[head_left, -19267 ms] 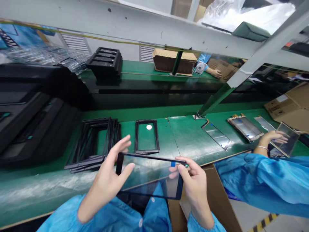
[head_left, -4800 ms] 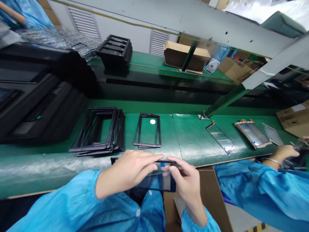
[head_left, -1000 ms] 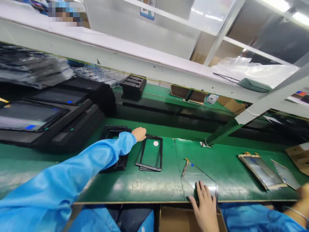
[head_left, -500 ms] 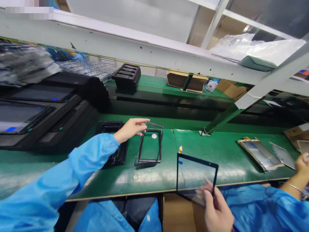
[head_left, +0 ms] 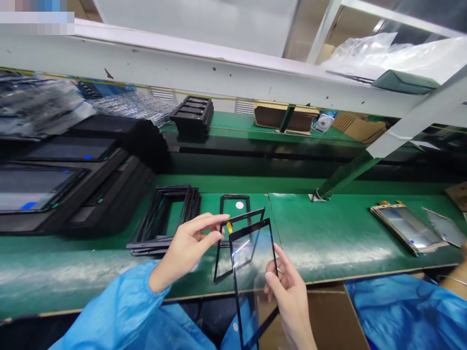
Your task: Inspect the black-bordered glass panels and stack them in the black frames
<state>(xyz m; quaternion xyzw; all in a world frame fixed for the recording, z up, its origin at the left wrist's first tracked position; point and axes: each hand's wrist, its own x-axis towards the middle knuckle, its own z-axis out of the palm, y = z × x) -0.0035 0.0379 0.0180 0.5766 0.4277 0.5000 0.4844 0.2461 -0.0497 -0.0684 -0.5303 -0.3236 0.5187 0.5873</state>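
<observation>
My left hand (head_left: 189, 243) pinches a thin black frame (head_left: 219, 257) by its upper left corner and holds it tilted above the front of the green bench (head_left: 328, 238). My right hand (head_left: 288, 287) grips a black-bordered glass touch panel (head_left: 251, 272) from its right edge, held upright just in front of that frame, partly overlapping it. A small yellow tab (head_left: 229, 226) shows at the panel's top. Behind them another black frame (head_left: 235, 206) lies flat on the bench, around a white dot.
A fanned stack of black frames (head_left: 164, 218) lies left of centre. Black trays with screens (head_left: 54, 180) fill the left. A pile of display modules (head_left: 408, 226) lies at right, by a co-worker's blue sleeve (head_left: 408, 311). A slanted post (head_left: 343, 177) meets the bench.
My left hand has lifted a black frame off the bench and drawn it toward me. My right hand has carried the glass panel left and turned it upright against that frame.
</observation>
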